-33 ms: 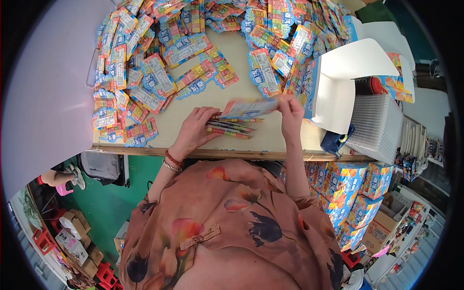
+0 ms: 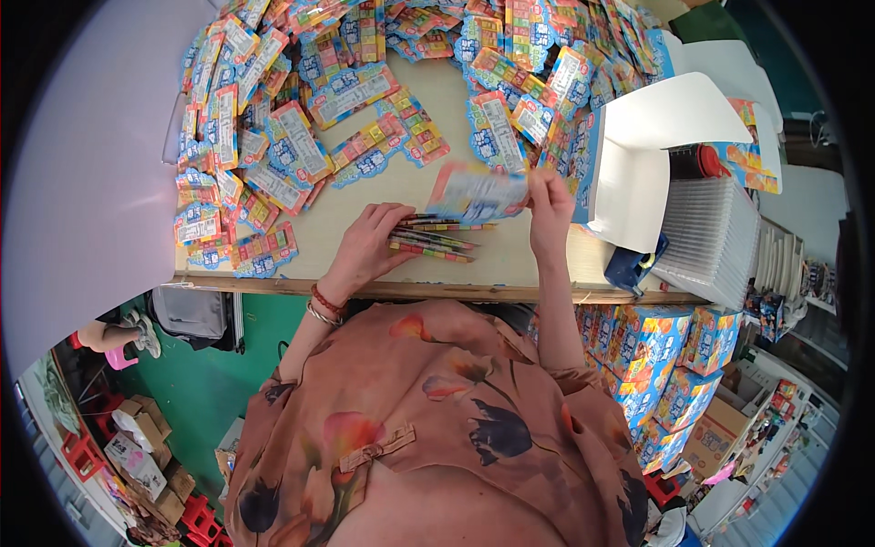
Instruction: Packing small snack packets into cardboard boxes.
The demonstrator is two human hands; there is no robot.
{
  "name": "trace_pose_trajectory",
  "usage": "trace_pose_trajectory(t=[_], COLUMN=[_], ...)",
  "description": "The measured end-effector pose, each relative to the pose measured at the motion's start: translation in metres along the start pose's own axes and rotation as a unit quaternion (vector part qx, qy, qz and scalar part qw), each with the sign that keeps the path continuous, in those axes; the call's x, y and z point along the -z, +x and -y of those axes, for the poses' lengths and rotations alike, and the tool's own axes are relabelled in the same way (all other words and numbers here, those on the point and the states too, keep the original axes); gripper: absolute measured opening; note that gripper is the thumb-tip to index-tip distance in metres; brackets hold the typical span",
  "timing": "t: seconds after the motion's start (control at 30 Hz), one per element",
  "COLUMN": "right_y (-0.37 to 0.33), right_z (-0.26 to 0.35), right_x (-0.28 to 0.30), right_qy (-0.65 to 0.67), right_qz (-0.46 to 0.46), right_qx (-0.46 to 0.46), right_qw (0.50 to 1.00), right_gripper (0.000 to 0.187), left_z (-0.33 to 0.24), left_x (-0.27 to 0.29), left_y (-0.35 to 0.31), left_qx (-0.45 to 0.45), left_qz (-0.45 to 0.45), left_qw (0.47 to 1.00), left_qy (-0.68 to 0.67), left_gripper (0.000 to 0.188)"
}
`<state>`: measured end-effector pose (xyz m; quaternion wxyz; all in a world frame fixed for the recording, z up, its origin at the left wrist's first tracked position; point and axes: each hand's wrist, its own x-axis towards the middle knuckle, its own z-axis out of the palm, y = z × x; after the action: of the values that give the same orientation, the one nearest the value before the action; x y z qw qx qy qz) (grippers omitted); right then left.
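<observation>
My right hand [image 2: 551, 214] pinches one candy blister card [image 2: 478, 193] by its right end and holds it above the table, its printed face blurred by motion. Below and to its left, my left hand [image 2: 369, 244] is closed around the left ends of a small bunch of candy blister cards [image 2: 437, 239]. These lie stacked on edge, fanned slightly toward the right. Beyond both hands, a few loose cards [image 2: 369, 150] lie on the table, some face up and some back up.
Heaped blister cards [image 2: 301, 137] ring the table's [image 2: 437, 100] far side. An open white-lined box [image 2: 629, 191] stands at right, beside a blue tape dispenser [image 2: 635, 264] and a stack of clear plastic trays [image 2: 706, 242]. Printed cartons [image 2: 652, 346] are piled below the table's right side.
The card in my right hand has tilted so that more of its face shows, and its free end has risen a little. My left hand and the bunch stay put.
</observation>
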<state>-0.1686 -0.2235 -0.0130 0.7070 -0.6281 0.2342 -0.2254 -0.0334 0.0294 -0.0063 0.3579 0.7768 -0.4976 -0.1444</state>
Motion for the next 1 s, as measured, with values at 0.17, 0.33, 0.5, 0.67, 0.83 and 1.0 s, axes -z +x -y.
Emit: trace_pose_trajectory(t=[0.17,0.33,0.5,0.67,0.83,1.0], right_y=[0.036,0.063,0.047,0.01,-0.037,-0.063], right_z=[0.023,-0.012,-0.001,-0.01,-0.013,-0.061], right_x=[-0.028,-0.014,-0.026,-0.013,-0.012,-0.032], right_qy=[-0.209,-0.224,-0.445,-0.277,-0.135,-0.011], right_qz=[0.067,0.388,0.347,0.211,0.206,0.087], right_qx=[-0.189,-0.215,-0.065,-0.06,0.052,0.069], right_qw=[0.957,0.868,0.823,0.935,0.968,0.994], right_gripper=[0.014,0.017,0.018,0.029,0.075,0.08], left_z=[0.002,0.005,0.04,0.038,0.039,0.034], left_x=[-0.004,-0.016,-0.025,-0.02,-0.02,-0.032], left_y=[-0.009,-0.005,-0.001,0.004,0.004,-0.003], left_qx=[-0.033,-0.025,0.033,0.091,0.075,0.044], left_qz=[0.014,-0.209,-0.052,0.006,0.015,-0.017], left_qw=[0.999,0.976,0.969,0.963,0.951,0.961], left_qy=[0.036,0.059,-0.239,-0.253,-0.299,-0.274], left_gripper=[0.069,0.104,0.118,0.122,0.136,0.14])
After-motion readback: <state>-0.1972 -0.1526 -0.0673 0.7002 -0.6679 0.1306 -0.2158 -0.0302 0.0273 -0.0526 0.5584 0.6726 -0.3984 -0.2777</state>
